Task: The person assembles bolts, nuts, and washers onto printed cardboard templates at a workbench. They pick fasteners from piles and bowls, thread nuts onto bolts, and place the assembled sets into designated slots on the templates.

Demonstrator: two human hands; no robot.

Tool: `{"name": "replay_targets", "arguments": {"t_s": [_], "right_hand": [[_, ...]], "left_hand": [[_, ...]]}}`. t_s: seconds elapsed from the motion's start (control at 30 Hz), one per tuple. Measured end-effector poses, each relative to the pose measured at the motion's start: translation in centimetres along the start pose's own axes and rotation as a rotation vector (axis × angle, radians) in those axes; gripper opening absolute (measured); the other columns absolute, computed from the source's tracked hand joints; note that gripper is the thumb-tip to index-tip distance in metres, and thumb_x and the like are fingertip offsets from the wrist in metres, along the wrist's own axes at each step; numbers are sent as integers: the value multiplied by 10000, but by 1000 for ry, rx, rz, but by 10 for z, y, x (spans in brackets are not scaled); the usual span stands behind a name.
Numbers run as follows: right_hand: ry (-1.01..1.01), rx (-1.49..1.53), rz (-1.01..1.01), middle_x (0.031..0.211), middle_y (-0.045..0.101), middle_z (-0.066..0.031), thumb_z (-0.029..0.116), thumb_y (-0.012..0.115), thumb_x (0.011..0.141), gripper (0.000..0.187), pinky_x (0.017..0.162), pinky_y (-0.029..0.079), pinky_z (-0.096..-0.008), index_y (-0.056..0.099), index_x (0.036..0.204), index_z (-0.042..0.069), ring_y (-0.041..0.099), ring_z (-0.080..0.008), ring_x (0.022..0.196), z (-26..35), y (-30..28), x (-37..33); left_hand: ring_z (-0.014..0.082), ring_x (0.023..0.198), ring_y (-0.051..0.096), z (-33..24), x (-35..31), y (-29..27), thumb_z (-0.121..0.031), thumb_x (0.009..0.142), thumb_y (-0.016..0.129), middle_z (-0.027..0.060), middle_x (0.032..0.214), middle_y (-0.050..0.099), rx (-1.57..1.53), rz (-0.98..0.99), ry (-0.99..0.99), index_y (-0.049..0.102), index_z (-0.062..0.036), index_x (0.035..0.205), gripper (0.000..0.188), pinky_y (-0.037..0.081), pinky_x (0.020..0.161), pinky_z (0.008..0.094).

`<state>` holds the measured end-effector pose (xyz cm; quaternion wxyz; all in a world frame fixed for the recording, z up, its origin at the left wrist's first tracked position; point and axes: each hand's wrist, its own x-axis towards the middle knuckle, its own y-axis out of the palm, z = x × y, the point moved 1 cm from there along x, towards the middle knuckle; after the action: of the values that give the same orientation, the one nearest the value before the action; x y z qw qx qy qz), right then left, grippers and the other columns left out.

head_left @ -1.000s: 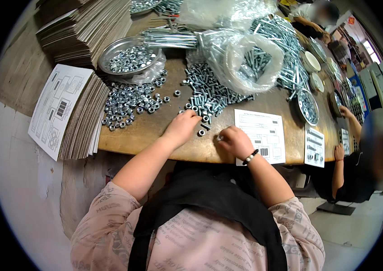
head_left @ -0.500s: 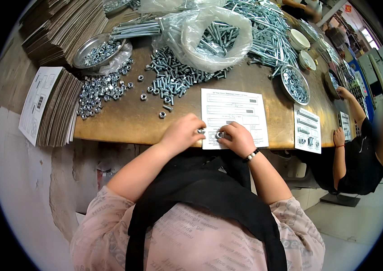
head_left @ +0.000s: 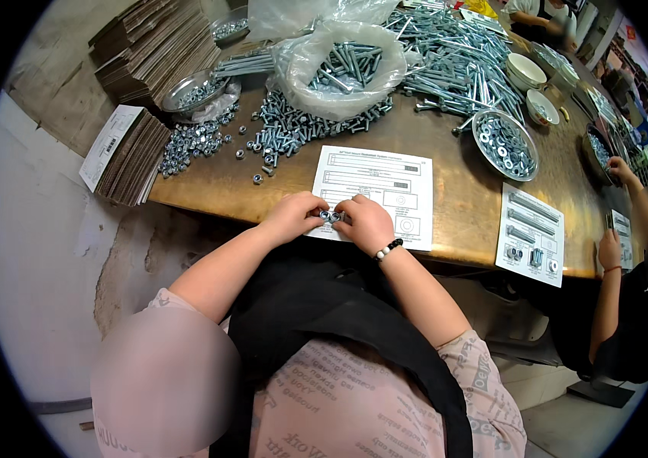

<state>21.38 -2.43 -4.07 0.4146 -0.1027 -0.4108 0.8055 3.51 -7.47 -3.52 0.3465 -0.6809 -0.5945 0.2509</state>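
A white printed card [head_left: 414, 182] lies at the table's front edge, marked with outlines of bolts and washers. Over its lower left corner both my hands come close together. My left hand [head_left: 292, 217] is closed, thumb and fingertips gripping a hex nut [head_left: 325, 217]. My right hand [head_left: 368, 224], with a beaded bracelet at the wrist, pinches another nut [head_left: 335, 217] right beside it. The fingers partly hide both nuts, and I cannot tell whether more are underneath.
Loose nuts [head_left: 194, 141] and short bolts [head_left: 282, 126] lie ahead to the left. Behind them are a bag of bolts [head_left: 339, 103] and stacked cardboard [head_left: 148, 57]. On the right are a bowl of washers [head_left: 505, 145], a filled card [head_left: 530, 233] and a co-worker's hand [head_left: 609, 250].
My hands have drawn together over the card's lower left corner, the right hand shifting left. The nuts, apart before, now sit side by side. The whole view has turned somewhat.
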Motion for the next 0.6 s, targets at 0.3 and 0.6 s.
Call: {"name": "replay_targets", "arguments": {"t_s": [0.3,0.6], "right_hand": [[-30,180,210,896,583,-112,239,663,728,319,746,465,-371,586,1011,113,569,-289,864,-17,-39,-1],[228,-227,-148,890,580,-107,243,627,765,222,722,468,-375,626,941,107,574,-282,832,-117,-146,50]], "left_hand": [[193,724,517,-1,4,-12,-135,695,703,74,879,513,-38,152,39,534,-47,1110,456,443,681,309],[228,762,577,27,-4,-11,-85,765,597,108,854,589,-193,10,155,584,-9,1013,260,467,702,308]]}}
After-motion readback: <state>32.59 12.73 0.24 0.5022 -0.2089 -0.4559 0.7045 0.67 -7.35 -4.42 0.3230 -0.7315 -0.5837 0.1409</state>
